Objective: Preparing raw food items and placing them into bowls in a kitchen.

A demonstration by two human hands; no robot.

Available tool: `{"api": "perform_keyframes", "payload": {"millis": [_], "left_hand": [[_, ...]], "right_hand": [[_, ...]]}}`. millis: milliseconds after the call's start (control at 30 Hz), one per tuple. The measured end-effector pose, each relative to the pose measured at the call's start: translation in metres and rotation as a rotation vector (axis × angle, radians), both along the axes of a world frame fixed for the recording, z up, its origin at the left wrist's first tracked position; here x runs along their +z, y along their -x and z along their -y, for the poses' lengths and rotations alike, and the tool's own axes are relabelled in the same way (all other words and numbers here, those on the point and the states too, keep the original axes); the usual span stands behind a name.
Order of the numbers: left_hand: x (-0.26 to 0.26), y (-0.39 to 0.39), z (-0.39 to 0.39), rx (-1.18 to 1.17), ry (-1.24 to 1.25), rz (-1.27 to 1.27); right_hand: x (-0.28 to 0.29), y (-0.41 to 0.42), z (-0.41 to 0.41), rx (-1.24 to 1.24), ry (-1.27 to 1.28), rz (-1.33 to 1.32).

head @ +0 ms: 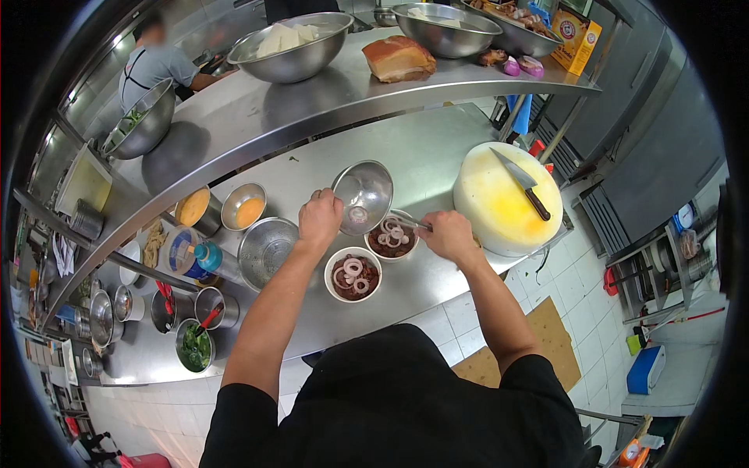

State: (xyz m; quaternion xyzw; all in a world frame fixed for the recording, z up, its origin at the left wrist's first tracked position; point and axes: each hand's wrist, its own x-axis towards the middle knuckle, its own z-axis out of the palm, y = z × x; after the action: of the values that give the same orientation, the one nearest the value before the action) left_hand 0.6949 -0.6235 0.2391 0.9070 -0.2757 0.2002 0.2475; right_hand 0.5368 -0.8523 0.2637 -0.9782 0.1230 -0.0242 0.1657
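Observation:
My left hand (320,216) grips the rim of a steel mixing bowl (364,193), tilted so that its inside shows a few pale onion rings at the bottom. My right hand (449,234) is closed on the metal handle of a utensil (409,220); its working end lies over the farther white bowl (416,248) and is hard to make out. That bowl holds dark meat topped with onion rings (393,231). Nearer to me stands a second white bowl (329,285) with dark meat and onion rings (353,267) on top. Both white bowls rest on the steel table (409,292).
Right: a kitchen knife (521,178) on a thick round cutting board (485,175). Left: a perforated steel bowl (268,251), a blue-capped bottle (213,258), bowls of orange liquid (250,212) and a container of greens (195,345). A raised steel shelf (327,102) crosses ahead. A person (155,64) stands beyond.

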Motion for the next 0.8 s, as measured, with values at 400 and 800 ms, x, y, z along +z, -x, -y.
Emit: {"api": "perform_keyframes", "payload": {"millis": [400, 800], "left_hand": [[0.016, 0.036, -0.031, -0.062, 0.043, 0.053], [0.004, 0.041, -0.074, 0.041, 0.025, 0.025]], "right_hand": [[0.005, -0.02, -0.059, 0.206, 0.073, 0.042], [-0.024, 0.03, -0.06, 0.298, 0.118, -0.123]]}}
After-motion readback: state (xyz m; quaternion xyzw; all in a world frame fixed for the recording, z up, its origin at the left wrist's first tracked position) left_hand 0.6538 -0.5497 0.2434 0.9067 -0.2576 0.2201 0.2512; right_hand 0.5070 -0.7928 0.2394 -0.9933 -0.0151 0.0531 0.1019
